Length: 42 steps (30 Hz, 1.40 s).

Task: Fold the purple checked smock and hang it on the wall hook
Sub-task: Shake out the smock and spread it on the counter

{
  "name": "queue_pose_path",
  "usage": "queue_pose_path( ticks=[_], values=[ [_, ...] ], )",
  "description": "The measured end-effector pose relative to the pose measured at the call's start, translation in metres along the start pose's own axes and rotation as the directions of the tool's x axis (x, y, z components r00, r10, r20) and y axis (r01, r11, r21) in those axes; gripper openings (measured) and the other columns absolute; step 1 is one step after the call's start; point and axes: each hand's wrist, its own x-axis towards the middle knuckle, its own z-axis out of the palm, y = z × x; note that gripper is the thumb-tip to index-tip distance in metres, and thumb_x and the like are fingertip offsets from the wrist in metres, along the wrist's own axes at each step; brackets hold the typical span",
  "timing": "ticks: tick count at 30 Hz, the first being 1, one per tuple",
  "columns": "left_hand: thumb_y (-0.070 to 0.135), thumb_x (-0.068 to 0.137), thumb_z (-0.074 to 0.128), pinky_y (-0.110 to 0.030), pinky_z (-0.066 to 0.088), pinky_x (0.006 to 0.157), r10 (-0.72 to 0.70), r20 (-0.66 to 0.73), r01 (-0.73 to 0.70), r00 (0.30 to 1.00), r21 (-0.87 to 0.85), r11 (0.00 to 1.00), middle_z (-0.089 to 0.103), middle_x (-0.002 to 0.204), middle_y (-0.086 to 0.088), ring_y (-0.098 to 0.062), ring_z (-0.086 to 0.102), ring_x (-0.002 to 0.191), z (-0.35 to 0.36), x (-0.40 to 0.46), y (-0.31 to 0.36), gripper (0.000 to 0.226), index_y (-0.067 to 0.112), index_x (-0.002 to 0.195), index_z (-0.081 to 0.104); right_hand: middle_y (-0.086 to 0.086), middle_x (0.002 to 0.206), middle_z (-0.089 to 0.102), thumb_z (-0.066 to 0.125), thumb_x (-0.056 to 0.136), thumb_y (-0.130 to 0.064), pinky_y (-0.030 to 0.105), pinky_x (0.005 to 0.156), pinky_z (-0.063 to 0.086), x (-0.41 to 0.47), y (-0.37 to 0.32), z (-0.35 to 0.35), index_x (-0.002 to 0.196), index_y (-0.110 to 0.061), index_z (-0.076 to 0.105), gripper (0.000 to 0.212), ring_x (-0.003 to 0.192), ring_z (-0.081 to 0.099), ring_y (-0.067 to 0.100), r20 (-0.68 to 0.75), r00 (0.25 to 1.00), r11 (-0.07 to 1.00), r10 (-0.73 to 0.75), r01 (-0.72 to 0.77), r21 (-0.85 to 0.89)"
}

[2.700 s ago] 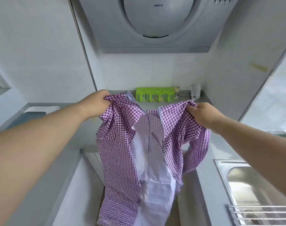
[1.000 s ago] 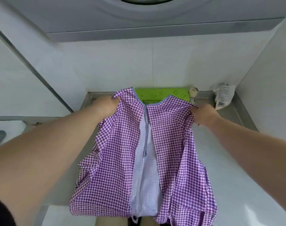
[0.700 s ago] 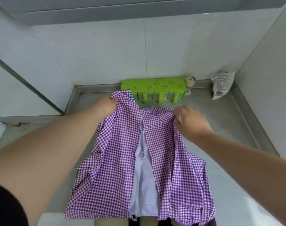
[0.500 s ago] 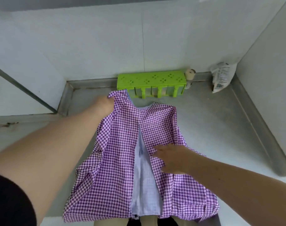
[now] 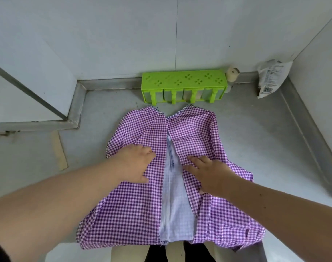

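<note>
The purple checked smock (image 5: 135,208) lies spread on the grey counter (image 5: 255,140), collar toward the back wall, its two front panels parted over a pale lining strip down the middle. Its lower hem hangs over the counter's front edge. My left hand (image 5: 135,163) rests flat on the left panel with fingers straight. My right hand (image 5: 206,173) presses flat on the right panel beside the opening. No wall hook shows in this view.
A green slotted rack (image 5: 184,81) stands against the back wall just beyond the collar. A small roll (image 5: 232,73) sits at its right end, and a white printed bag (image 5: 271,78) leans in the back right corner. A raised ledge (image 5: 74,103) borders the counter's left.
The smock went from held up by its shoulders to lying on the counter. Both hands let go of the collar area and moved down onto the front panels.
</note>
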Motion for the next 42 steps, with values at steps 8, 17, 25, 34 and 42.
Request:
queue_pose_path(
  ticks=[8, 17, 25, 34, 42],
  values=[
    [0.072, 0.081, 0.074, -0.054, 0.028, 0.125, -0.116, 0.165, 0.109, 0.979, 0.052, 0.993, -0.019, 0.173, -0.021, -0.043, 0.004, 0.161, 0.027, 0.004, 0.024, 0.133, 0.014, 0.168, -0.007, 0.007, 0.151, 0.041, 0.065, 0.093, -0.004, 0.044, 0.081, 0.060, -0.003, -0.027, 0.011, 0.142, -0.022, 0.051, 0.055, 0.099, 0.061, 0.024, -0.009, 0.950, 0.950, -0.312, 0.312, -0.034],
    [0.073, 0.080, 0.075, -0.056, 0.033, 0.124, -0.120, 0.161, 0.114, 0.980, 0.050, 0.992, -0.018, 0.173, -0.023, -0.046, 0.007, 0.161, 0.036, 0.012, 0.024, 0.135, 0.014, 0.167, -0.010, -0.006, 0.122, 0.051, 0.051, 0.105, -0.038, 0.039, 0.076, 0.058, 0.011, -0.049, -0.017, 0.116, -0.027, 0.062, 0.019, 0.094, 0.057, 0.016, -0.227, 0.955, 0.945, -0.190, 0.241, 0.223],
    [0.077, 0.086, 0.065, -0.056, 0.041, 0.119, -0.136, 0.139, 0.137, 0.981, -0.001, 0.991, -0.004, 0.175, -0.023, -0.046, 0.023, 0.157, 0.027, 0.015, 0.025, 0.129, 0.036, 0.158, -0.034, -0.006, 0.139, 0.040, 0.067, 0.092, -0.029, 0.041, 0.088, 0.058, 0.028, -0.074, -0.003, 0.126, -0.032, 0.057, 0.036, 0.106, 0.063, 0.020, -0.189, 0.982, 0.898, 0.023, 0.063, 0.436],
    [0.076, 0.100, 0.036, -0.039, 0.051, 0.085, -0.080, 0.327, 0.044, 0.942, 0.116, 0.992, 0.025, 0.169, -0.028, -0.039, 0.054, 0.137, -0.019, 0.024, 0.046, 0.083, 0.049, 0.165, -0.008, -0.005, 0.151, 0.034, 0.059, 0.094, -0.051, 0.046, 0.123, 0.026, -0.027, -0.016, 0.001, 0.139, -0.040, 0.050, 0.048, 0.142, 0.034, 0.024, -0.137, 0.877, 0.818, 0.461, -0.360, 0.448],
    [0.061, 0.106, 0.036, -0.038, 0.055, 0.087, -0.047, 0.324, -0.014, 0.945, 0.184, 0.983, 0.065, 0.137, -0.003, -0.027, 0.066, 0.113, -0.050, 0.039, 0.060, 0.068, 0.032, 0.165, 0.017, -0.011, 0.108, 0.064, 0.050, 0.080, -0.088, 0.035, 0.077, 0.057, -0.031, -0.021, 0.008, 0.122, -0.031, 0.056, 0.070, 0.092, 0.064, 0.014, 0.199, 0.739, 0.453, 0.644, -0.578, 0.679]
  ],
)
